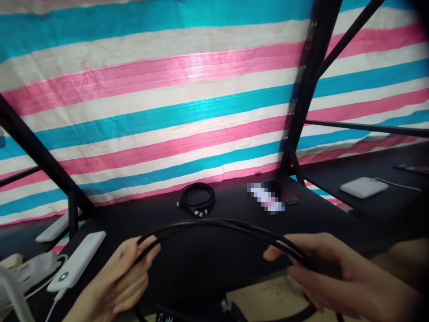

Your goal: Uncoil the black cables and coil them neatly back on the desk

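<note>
Between my two hands a black cable (214, 222) is held up in a wide loop, its strands bowed across the front of the black table. My left hand (130, 273) grips the left side of the loop, fingers closed around it. On the other side, my right hand (330, 268) pinches the strands between thumb and fingers. The lower part of the loop hangs near the bottom edge, where a blurred light-coloured connector (227, 307) shows. Farther back on the table lies a second coiled black cable (212, 197), with several pale plugs at its front.
A white power bank (80, 259) with a cord plugged in lies at the left. Behind it is another white device (55, 227). A pixelated item (268, 199) lies at the back right. Black metal posts (303, 89) flank the table. A white square device (363, 187) rests on the right-hand table.
</note>
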`<state>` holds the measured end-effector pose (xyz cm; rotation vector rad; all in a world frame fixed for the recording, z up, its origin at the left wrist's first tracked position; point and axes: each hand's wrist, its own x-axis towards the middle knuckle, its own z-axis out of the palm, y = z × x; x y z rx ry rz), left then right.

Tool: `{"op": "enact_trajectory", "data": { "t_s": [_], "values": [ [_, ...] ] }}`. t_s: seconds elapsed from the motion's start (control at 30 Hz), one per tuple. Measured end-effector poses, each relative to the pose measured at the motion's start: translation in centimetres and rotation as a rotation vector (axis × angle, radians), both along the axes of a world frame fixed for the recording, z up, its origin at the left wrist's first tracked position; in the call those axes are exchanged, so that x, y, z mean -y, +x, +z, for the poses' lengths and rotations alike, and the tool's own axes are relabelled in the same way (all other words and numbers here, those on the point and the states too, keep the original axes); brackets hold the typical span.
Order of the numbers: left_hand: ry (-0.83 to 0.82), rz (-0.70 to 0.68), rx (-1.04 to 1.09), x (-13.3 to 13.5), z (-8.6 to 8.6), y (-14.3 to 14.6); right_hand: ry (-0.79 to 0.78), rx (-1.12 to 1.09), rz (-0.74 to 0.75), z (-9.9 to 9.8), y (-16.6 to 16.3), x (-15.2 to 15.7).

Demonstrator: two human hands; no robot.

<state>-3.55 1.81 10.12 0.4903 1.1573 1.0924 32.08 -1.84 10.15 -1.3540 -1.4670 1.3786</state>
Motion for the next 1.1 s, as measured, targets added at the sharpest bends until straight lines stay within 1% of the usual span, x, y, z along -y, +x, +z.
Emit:
{"op": "enact_trajectory", "data": {
  "t_s": [0.07,0.1,0.13,0.17,0.23,0.33,0.4,0.47,0.57,0.67,0.8,0.9,0.97,1.03,1.1],
  "values": [
    [0.003,0.218,-0.039,-0.1,1.0,0.3,0.003,-0.007,0.147,0.1,-0.2,-0.7],
    [0.046,0.282,-0.03,-0.3,1.4,0.7,0.004,-0.036,0.246,0.1,-0.4,-1.0],
    [0.106,0.315,-0.007,-0.5,1.8,1.1,-0.004,-0.079,0.346,0.1,-0.5,-1.3],
    [0.166,0.317,0.025,-1.0,2.1,1.7,-0.017,-0.129,0.43,0.0,-0.7,-1.4],
    [0.247,0.26,0.099,-2.0,2.5,2.9,-0.036,-0.233,0.525,0.1,-1.1,-1.5],
    [0.374,0.173,0.223,-3.6,3.0,4.0,-0.027,-0.35,0.608,0.3,-1.8,-1.6],
    [0.478,0.134,0.306,-4.4,3.4,4.1,-0.011,-0.444,0.661,0.3,-2.4,-1.9],
    [0.536,0.115,0.368,-4.9,3.7,3.9,-0.006,-0.566,0.71,-0.2,-3.1,-2.3],
    [0.539,0.096,0.498,-5.6,3.7,3.5,-0.042,-0.729,0.723,-1.7,-4.2,-2.9],
    [0.484,0.097,0.634,-6.4,3.0,3.3,-0.082,-0.808,0.634,-3.3,-5.3,-3.1],
    [0.459,0.121,0.754,-6.7,2.4,2.7,-0.066,-0.884,0.532,-5.3,-6.1,-3.2],
    [0.436,0.13,0.773,-6.4,2.5,2.4,-0.127,-0.966,0.525,-6.3,-6.9,-3.2],
    [0.411,0.134,0.756,-6.3,2.6,2.6,-0.159,-1.011,0.516,-6.7,-7.9,-2.9],
    [0.401,0.143,0.728,-6.3,2.4,3.4,-0.156,-1.047,0.515,-6.8,-9.5,-2.6],
    [0.395,0.143,0.693,-6.4,2.0,4.5,-0.109,-1.061,0.533,-6.5,-11.2,-2.2]
  ]
}}
